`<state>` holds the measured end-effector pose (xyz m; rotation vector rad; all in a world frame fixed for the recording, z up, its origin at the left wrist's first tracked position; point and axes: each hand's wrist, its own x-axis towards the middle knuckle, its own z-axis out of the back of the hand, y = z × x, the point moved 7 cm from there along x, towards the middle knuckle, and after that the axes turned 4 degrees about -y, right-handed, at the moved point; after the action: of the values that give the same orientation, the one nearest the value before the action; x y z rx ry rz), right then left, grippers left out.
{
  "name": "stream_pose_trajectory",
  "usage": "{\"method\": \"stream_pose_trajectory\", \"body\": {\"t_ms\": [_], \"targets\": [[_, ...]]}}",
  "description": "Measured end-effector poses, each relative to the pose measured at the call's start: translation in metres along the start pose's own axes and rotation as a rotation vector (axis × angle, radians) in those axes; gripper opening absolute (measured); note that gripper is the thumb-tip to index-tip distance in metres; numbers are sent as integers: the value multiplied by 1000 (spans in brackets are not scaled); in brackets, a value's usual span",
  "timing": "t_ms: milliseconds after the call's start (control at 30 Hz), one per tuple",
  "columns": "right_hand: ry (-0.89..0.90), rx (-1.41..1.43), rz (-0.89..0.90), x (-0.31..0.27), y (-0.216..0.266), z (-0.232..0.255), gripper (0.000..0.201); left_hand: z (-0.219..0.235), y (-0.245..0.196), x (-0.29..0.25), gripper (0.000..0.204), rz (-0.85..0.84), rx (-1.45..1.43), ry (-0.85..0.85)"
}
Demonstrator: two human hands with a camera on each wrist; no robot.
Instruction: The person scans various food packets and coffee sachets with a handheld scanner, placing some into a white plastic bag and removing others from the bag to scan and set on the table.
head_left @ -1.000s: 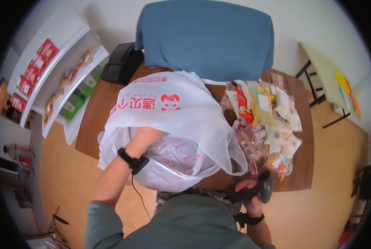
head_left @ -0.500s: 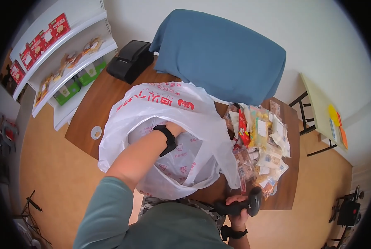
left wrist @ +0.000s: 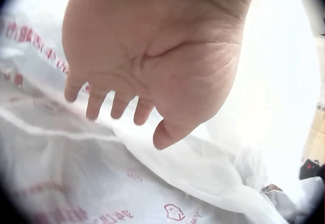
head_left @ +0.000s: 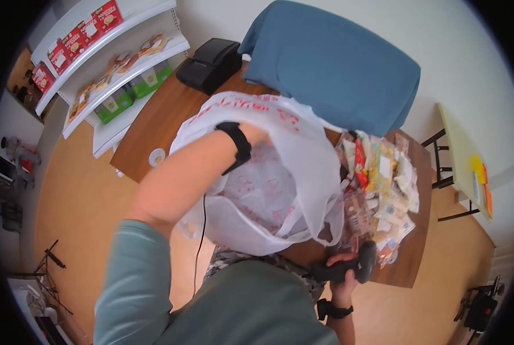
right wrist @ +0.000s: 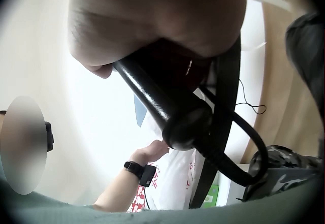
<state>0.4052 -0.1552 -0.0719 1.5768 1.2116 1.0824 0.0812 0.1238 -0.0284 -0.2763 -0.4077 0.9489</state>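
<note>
Head view: big white plastic bag (head_left: 317,167) sits on bench (head_left: 411,265), mouth gaping, and there's left grip (head_left: 255,135) at its opening. Right grip (head_left: 343,287), just off bag's near right side, curled round black handheld scanner (head_left: 367,262). Food packets (head_left: 383,187) heaped right of bag; black printer (head_left: 211,64) beyond it, leftward; blue cloth (head_left: 331,69) behind.

Left wrist view: palm showing, fingers spread apart, nothing pinched, bag's red-printed film around.

Right wrist view: scanner's dark handle in grip, cord looping off; bag beyond.
</note>
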Motion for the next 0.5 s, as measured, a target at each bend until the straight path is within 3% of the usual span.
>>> {"method": "stream_pose_trajectory", "body": {"t_ms": [67, 100, 133, 167, 200, 267, 300, 333, 367, 433, 500], "targets": [[3, -7, -23, 1, 2, -8, 49, 20, -17, -5, 33, 190, -28, 189], [31, -18, -48, 1, 3, -13, 48, 42, -34, -37, 30, 376, 201, 475], [58, -25, -72, 0, 2, -15, 48, 36, -33, -63, 26, 258, 307, 661], [133, 30, -135, -4, -2, -15, 45, 47, -30, -92, 24, 313, 326, 513], [129, 49, -142, -7, -1, -18, 45, 54, -23, -121, 23, 479, 429, 647], [295, -6, -144, -6, 2, -37, 51, 82, -13, -154, 28, 573, 554, 445], [462, -45, -117, -2, 0, -43, 59, 98, -13, -155, 29, 586, 607, 332], [457, -40, -114, 3, 1, -49, 59, 114, -15, -155, 31, 596, 653, 218], [506, -78, -138, 7, 0, -58, 65, 121, -16, -158, 31, 594, 656, 215], [630, -130, -203, 18, 3, -75, 78, 158, -41, -148, 32, 326, 792, -182], [623, -124, -149, 23, 5, -86, 77, 177, -59, -136, 34, 285, 795, -244]]}}
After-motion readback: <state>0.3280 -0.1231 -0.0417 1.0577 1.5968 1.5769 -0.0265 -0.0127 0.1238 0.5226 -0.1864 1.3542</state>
